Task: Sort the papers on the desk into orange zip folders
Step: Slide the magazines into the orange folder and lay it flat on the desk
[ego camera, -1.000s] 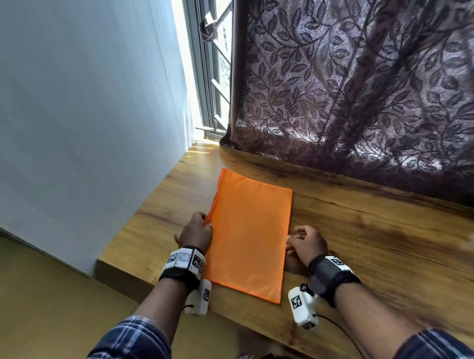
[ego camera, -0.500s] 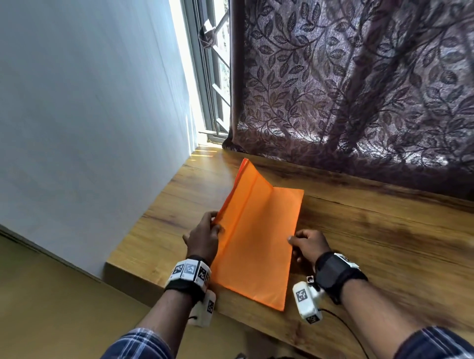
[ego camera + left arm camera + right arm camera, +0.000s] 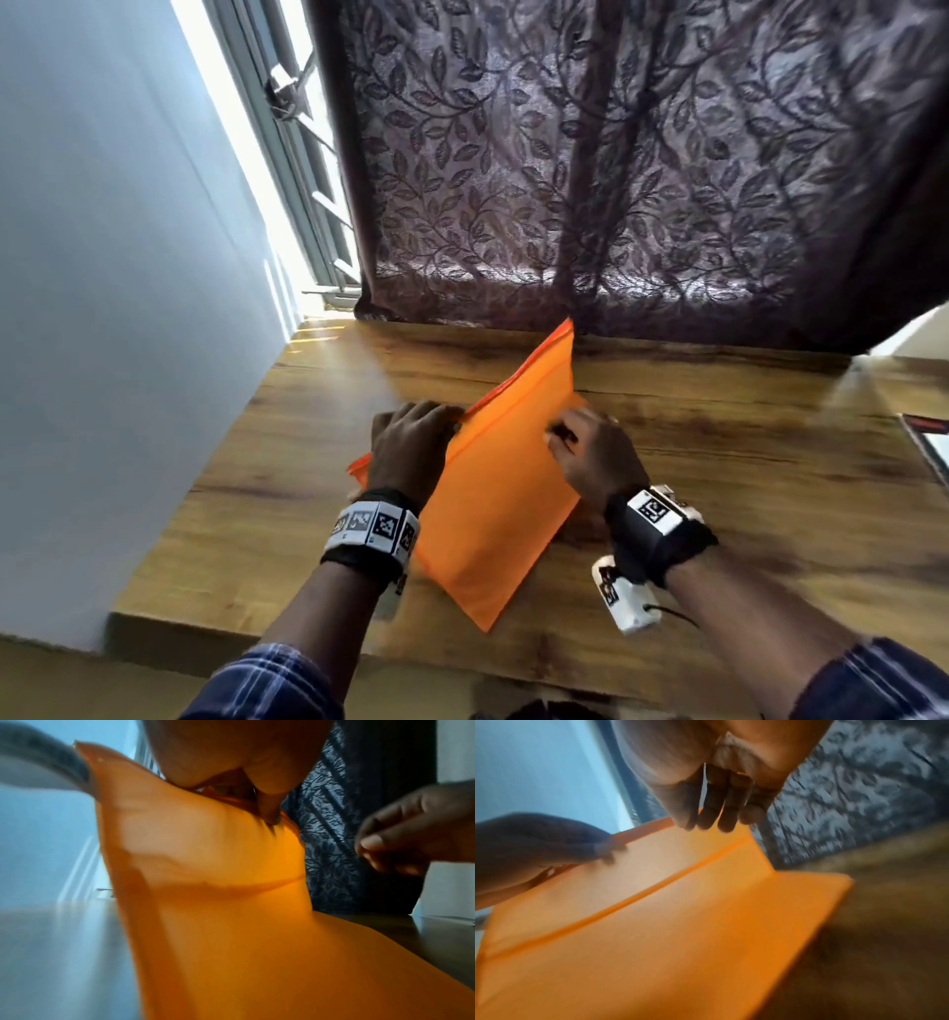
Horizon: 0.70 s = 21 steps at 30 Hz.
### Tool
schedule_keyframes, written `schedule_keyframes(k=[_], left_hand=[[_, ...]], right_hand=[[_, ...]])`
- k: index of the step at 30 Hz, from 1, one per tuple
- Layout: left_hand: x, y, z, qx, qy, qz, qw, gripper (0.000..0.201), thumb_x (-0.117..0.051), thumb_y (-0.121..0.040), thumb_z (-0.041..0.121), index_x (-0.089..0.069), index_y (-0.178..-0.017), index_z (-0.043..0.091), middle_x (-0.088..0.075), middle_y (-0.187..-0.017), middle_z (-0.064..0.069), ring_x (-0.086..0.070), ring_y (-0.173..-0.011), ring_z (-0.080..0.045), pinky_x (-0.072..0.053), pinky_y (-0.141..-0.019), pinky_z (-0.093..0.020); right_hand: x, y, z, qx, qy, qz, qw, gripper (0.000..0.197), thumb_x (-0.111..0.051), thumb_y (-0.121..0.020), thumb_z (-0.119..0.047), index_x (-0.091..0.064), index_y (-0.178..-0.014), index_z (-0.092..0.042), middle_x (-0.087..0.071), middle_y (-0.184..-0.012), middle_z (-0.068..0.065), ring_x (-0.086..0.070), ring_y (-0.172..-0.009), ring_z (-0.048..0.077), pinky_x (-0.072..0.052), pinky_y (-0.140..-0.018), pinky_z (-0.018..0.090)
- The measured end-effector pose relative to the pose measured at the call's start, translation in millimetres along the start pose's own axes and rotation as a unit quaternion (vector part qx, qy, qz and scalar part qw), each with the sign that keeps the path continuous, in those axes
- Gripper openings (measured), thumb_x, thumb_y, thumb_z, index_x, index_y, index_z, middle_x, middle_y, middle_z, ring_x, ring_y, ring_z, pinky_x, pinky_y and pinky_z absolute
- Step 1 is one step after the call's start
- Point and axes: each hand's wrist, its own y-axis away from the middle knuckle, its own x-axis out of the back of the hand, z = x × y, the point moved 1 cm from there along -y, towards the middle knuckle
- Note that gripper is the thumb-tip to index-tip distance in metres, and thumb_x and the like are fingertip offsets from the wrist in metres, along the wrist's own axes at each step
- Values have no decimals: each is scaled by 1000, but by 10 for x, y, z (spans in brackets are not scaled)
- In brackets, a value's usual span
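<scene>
An orange zip folder (image 3: 503,493) stands tilted on the wooden desk (image 3: 744,462), its zip edge raised and its right side still on the wood. My left hand (image 3: 411,447) pinches that raised edge; in the left wrist view the thumb and fingers (image 3: 270,815) close on the folder (image 3: 218,902). My right hand (image 3: 590,452) hovers at the folder's right side with fingers loosely extended (image 3: 718,817), holding nothing. In the right wrist view a crease runs across the folder (image 3: 680,923). No loose papers show near the folder.
A dark leaf-patterned curtain (image 3: 616,180) hangs along the desk's far edge. A window (image 3: 287,169) and a pale wall (image 3: 102,257) close off the left. The corner of a printed sheet or booklet (image 3: 929,447) lies at the far right edge.
The folder lay flat a second ago with a hand at each side. My left hand has lifted its left edge steeply, and my right hand has moved up beside the raised face.
</scene>
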Motion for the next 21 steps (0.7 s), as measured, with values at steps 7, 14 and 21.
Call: schedule_keyframes(k=[7,14,21], left_hand=[[-64,-280,593,-126,-46,28,991,20,-71,-87,22,-72,-101,36,-71,-99,12,-65,-98,-19,-36,-100,-49],[-84,-608,1191,-153,-39,127,979,21,-74,-81,17,-71,-95,32,-66,-101,10,-59,-108,-18,-20,-112,-61],[-379,-834,1898,-39,37,115,992,86,-72,-82,26,-23,-152,19,-14,-165,-7,-6,-153,-27,-21,-118,-57]], right_hand=[[474,-238,30,143,168,42,974,33,-72,-78,-35,-62,-108,-27,-68,-115,-3,-57,-124,22,-30,-110,56],[1024,-176,271,77,97,4,992,17,-58,-92,-32,-66,-107,-28,-74,-101,4,-67,-93,32,-49,-69,38],[1622,-124,996,-46,-18,52,997,7,-74,-81,-26,-69,-81,-21,-71,-78,-5,-67,-77,16,-49,-65,29]])
